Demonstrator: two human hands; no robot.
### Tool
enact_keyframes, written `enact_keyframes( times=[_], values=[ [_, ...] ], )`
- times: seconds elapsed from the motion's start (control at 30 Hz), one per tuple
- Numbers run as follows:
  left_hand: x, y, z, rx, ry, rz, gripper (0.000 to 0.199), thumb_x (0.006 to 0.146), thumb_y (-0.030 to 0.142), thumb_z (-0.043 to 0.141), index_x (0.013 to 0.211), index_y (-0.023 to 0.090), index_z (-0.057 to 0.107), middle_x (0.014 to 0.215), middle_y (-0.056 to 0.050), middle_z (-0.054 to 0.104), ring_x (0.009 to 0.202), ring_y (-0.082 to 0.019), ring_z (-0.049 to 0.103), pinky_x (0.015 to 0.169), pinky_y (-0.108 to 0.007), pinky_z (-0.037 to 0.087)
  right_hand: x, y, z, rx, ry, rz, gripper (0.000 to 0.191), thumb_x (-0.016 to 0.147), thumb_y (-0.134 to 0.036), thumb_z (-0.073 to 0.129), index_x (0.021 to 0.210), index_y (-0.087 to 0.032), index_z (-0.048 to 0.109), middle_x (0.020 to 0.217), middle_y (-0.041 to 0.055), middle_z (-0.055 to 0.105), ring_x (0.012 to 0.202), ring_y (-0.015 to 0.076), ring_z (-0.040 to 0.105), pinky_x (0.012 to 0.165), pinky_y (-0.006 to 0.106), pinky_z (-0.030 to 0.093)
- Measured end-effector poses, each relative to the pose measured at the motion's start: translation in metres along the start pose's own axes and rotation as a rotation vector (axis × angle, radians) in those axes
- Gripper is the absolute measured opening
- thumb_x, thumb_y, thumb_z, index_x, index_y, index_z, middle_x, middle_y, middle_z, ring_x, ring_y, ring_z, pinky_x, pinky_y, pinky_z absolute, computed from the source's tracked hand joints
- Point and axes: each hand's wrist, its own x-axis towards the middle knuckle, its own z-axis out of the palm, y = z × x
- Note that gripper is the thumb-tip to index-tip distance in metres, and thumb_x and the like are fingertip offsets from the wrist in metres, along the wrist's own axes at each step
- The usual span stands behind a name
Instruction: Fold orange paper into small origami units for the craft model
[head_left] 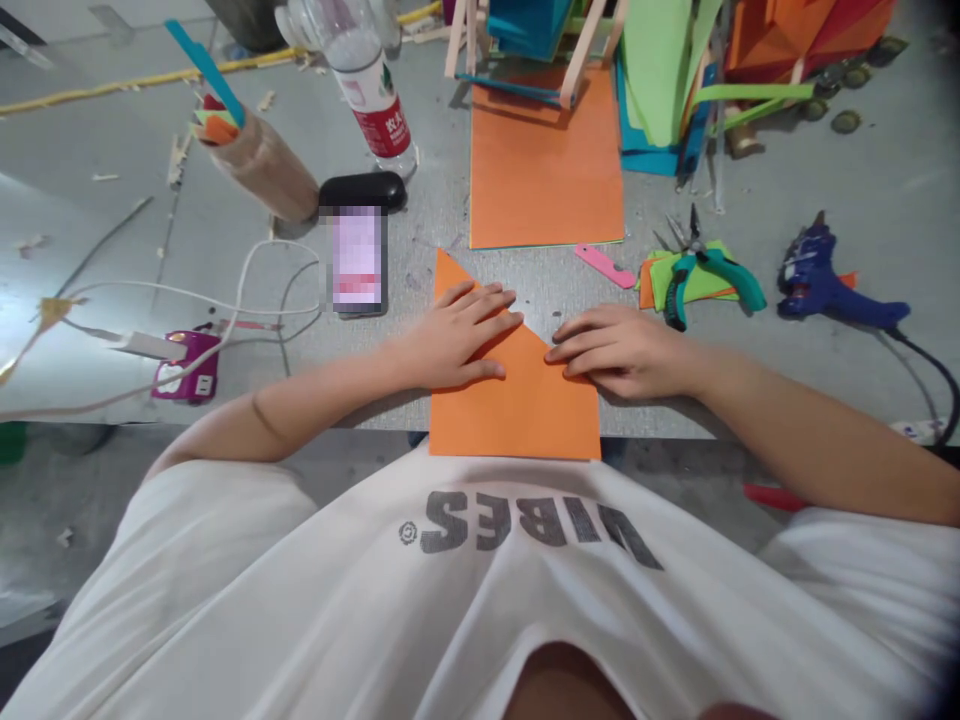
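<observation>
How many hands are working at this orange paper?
2: the left hand lies with spread fingers on the paper; the right hand has its fingertips at the right edge.

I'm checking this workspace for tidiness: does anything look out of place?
Pale scraps litter the left of the table, like uncleared waste. The orange paper under the left hand overhangs the near edge, not wholly on top.

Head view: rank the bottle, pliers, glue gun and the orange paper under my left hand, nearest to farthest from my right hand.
From the right hand:
1. Orange paper: touching its fingertips, on the left.
2. Pliers: just beyond, slightly right.
3. Glue gun: farther right.
4. Bottle: back left.
</observation>
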Motion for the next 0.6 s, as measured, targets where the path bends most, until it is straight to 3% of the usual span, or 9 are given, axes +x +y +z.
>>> enact_keyframes(
  times=[0.17,0.37,0.5,0.6],
  values=[
    [0.001,-0.001,0.013,-0.007,0.021,-0.018,0.100,0.116,0.082,0.067,0.191,0.018,0.050,0.201,-0.029,0.039,0.191,-0.052,0.034,0.155,-0.079,0.025,0.000,0.000,0.005,-0.032,0.023,0.103,0.031,0.108,-0.013,0.069,0.124,-0.030,0.089,0.132,0.0052,0.096,0.128,0.0329,0.087,0.104,0.052,0.066],
    [0.003,0.005,0.022,0.000,0.018,0.002,0.102,0.117,0.078,0.068,0.193,0.014,0.044,0.204,-0.028,0.030,0.195,-0.050,0.025,0.158,-0.075,0.021,0.013,-0.016,0.018,-0.152,-0.162,0.221,0.041,0.120,-0.028,0.065,0.157,-0.024,0.082,0.167,0.0165,0.082,0.161,0.0415,0.071,0.118,0.059,0.057],
    [0.002,0.010,0.023,-0.006,-0.003,-0.062,0.108,0.119,0.080,0.063,0.195,0.008,0.036,0.206,-0.029,0.023,0.196,-0.048,0.021,0.159,-0.070,0.016,0.012,-0.017,0.018,-0.188,-0.233,0.243,0.050,0.123,-0.036,0.059,0.167,-0.019,0.076,0.179,0.0218,0.072,0.171,0.0482,0.062,0.119,0.062,0.054],
    [0.000,0.009,0.025,-0.020,0.011,-0.096,0.113,0.117,0.086,0.058,0.197,0.010,0.033,0.206,-0.029,0.021,0.197,-0.048,0.020,0.159,-0.070,0.015,0.010,-0.017,0.018,-0.192,-0.257,0.257,0.053,0.124,-0.036,0.058,0.172,-0.020,0.073,0.186,0.0218,0.064,0.175,0.0498,0.058,0.119,0.063,0.052]
  ],
)
